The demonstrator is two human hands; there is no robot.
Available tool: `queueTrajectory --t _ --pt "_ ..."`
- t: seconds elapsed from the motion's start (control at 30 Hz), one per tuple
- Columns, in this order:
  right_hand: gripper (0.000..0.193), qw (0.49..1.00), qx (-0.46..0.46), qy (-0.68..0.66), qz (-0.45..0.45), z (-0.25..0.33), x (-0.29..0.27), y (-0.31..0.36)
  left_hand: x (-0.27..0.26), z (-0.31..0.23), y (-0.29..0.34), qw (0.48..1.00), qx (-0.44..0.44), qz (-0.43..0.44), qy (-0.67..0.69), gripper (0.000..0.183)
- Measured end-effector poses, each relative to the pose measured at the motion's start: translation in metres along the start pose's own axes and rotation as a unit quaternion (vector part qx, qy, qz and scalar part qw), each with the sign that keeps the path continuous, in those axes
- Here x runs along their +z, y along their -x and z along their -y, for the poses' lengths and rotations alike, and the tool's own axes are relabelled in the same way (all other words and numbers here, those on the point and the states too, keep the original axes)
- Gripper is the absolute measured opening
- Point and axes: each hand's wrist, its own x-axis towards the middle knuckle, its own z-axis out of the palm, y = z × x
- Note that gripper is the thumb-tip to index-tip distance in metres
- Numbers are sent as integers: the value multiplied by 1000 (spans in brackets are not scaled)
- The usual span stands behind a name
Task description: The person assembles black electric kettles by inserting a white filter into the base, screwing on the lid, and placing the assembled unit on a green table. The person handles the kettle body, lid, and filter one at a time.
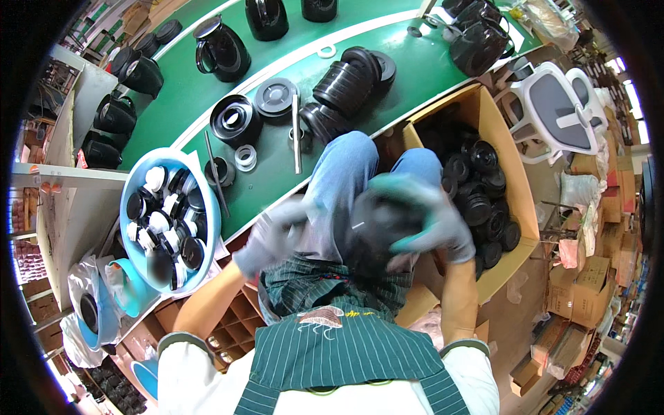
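My right hand (443,225), in a grey and green work glove, curls around a dark black round part (373,232) above my lap; motion smears the part, so its exact kind does not show. To the left, my left hand (280,232), also gloved, hovers apart from it over my thigh, its fingers too blurred to read. A light blue tub (216,238) of black and white caps stands beyond my left forearm. On my right is an open cardboard box (529,207) holding many black round lids (476,207).
The green table (263,187) ahead carries black jugs (228,52), stacked black lids (342,86), a black ring-shaped part (235,119), a clear ring (245,158) and a metal rod (297,135). A grey and white chair (553,107) stands beyond the box. Cartons (588,290) crowd the right side.
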Motion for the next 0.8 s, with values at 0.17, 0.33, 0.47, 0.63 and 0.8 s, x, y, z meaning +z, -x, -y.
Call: queueTrajectory --t 0.17,0.33,0.47,0.63,0.8 --pt "103 990 -118 78 -2 -43 63 -32 11 121 -66 893 -260 -230 -285 92" --pt "112 976 18 -196 -93 -51 73 -16 19 142 -99 916 -281 -231 -171 87" --pt "120 929 39 -315 -191 -83 87 -16 -27 102 -63 915 -252 -240 -205 50" --pt "117 906 11 -373 -199 -73 81 -26 -73 -12 -27 969 -179 -169 31 55" --pt "118 864 17 -447 -230 -62 75 -30 -29 -76 -52 990 9 67 -127 52"
